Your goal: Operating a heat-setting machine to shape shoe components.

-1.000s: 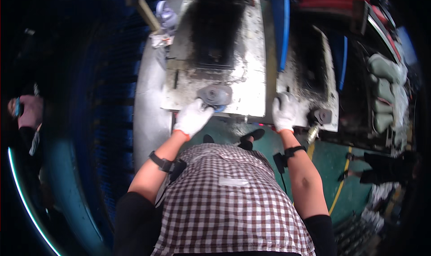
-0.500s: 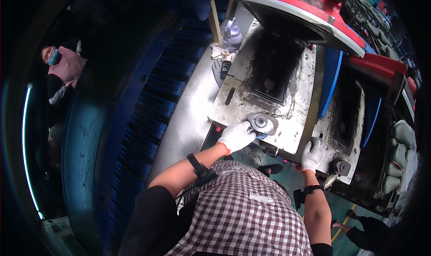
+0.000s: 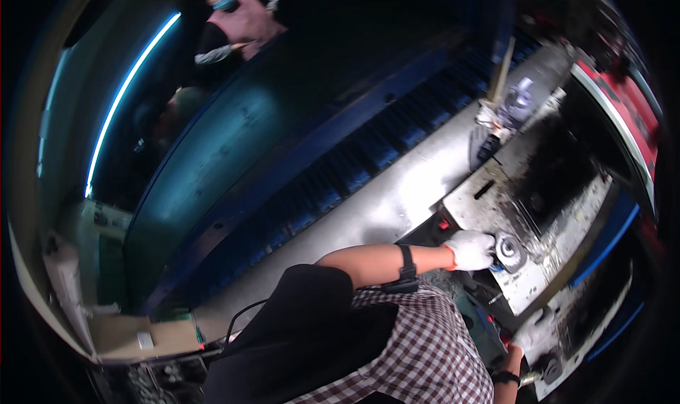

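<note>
My left hand (image 3: 471, 249), in a white glove, is closed at the left side of a grey fitting (image 3: 508, 250). That fitting has a ringed round centre and a bit of blue beneath it. It sits at the near edge of a worn white metal plate (image 3: 473, 202). My right hand (image 3: 537, 332), also white-gloved and slightly blurred, lies with fingers stretched over the near part of a second stained plate (image 3: 567, 354). A smaller dark grey fitting (image 3: 552, 368) is just below it. Whether the right palm presses on anything is hidden.
A shiny metal bench (image 3: 386, 209) runs beside a blue ribbed conveyor (image 3: 333, 181). A purple-tinted jug (image 3: 518, 101), cloths and a dark glove-like item (image 3: 484, 148) stand along it. Blue upright panels (image 3: 608, 234) separate the plates. A person (image 3: 244, 25) is beyond the conveyor.
My view has swung to the left, so the plates and both hands now appear farther right. The left hand stays at the grey fitting, and the right hand stays by the second plate.
</note>
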Demonstrator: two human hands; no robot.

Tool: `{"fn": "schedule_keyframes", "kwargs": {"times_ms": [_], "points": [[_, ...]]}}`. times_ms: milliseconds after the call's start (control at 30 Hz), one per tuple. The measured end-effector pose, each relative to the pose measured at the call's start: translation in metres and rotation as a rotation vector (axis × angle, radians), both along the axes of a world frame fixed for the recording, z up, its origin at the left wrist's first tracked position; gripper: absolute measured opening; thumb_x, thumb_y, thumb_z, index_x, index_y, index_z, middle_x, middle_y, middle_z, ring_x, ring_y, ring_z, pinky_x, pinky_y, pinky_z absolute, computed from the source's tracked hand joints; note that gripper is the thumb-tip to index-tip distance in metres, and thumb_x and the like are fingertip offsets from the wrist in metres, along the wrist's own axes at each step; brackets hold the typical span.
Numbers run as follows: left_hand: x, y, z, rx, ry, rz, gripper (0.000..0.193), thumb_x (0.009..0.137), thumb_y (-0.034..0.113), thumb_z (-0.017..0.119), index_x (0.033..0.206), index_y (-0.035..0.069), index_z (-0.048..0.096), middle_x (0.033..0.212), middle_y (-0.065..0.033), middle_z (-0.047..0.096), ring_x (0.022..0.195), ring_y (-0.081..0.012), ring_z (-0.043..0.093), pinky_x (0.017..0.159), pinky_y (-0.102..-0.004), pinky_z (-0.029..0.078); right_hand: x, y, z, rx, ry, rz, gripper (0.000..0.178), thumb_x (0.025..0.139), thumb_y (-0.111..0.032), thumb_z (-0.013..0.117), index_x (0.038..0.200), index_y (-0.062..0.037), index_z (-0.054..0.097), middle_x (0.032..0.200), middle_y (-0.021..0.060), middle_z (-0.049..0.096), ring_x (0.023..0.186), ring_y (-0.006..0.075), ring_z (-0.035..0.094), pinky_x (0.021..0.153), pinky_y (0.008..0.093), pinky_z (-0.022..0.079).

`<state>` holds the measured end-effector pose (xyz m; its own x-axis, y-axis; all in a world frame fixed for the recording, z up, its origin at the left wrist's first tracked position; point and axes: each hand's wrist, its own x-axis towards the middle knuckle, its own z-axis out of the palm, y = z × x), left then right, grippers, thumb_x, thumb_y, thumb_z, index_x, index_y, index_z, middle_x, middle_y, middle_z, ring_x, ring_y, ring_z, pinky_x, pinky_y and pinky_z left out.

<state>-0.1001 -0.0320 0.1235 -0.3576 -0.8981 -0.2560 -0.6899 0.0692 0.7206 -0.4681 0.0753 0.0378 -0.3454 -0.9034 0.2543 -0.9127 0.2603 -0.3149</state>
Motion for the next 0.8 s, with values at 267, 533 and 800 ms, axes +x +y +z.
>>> {"fn": "schedule_keyframes", "kwargs": {"times_ms": [267,533,800], "points": [[-0.005,-0.004,-0.007,-0.076,0.033,0.003,0.035,0.083,0.035,0.068,0.102,0.006,0.07,0.092,-0.024,0.072,0.09,-0.0465,0.07,0.079,-0.0559,0.055,0.008,-0.001,0.02,0.056,0.08,-0.097,0.033,0.101,-0.024,0.059,0.124,-0.0023,0.067,0.122,0.0216,0.067,0.112,0.0405,0.063,0.095,0.0516,0.052],[0.018,0.003,0.005,-0.026,-0.004,0.087,0.05,0.098,0.05,0.064,0.123,0.006,0.067,0.115,-0.0199,0.073,0.095,-0.0386,0.074,0.085,-0.0485,0.057,0.021,-0.003,0.014,-0.064,0.085,-0.026,0.028,0.091,-0.014,0.065,0.115,-0.0026,0.067,0.114,0.0212,0.066,0.109,0.0409,0.062,0.096,0.0511,0.049],[0.064,-0.247,0.308,-0.59,0.399,0.43,0.061,0.093,0.025,0.06,0.143,-0.005,0.042,0.096,-0.0272,0.07,0.094,-0.0408,0.072,0.082,-0.0481,0.057,0.017,0.002,0.019,-0.03,0.082,-0.059,0.027,0.092,-0.015,0.064,0.116,-0.0039,0.068,0.116,0.0209,0.065,0.11,0.0412,0.062,0.097,0.0503,0.049]]}}
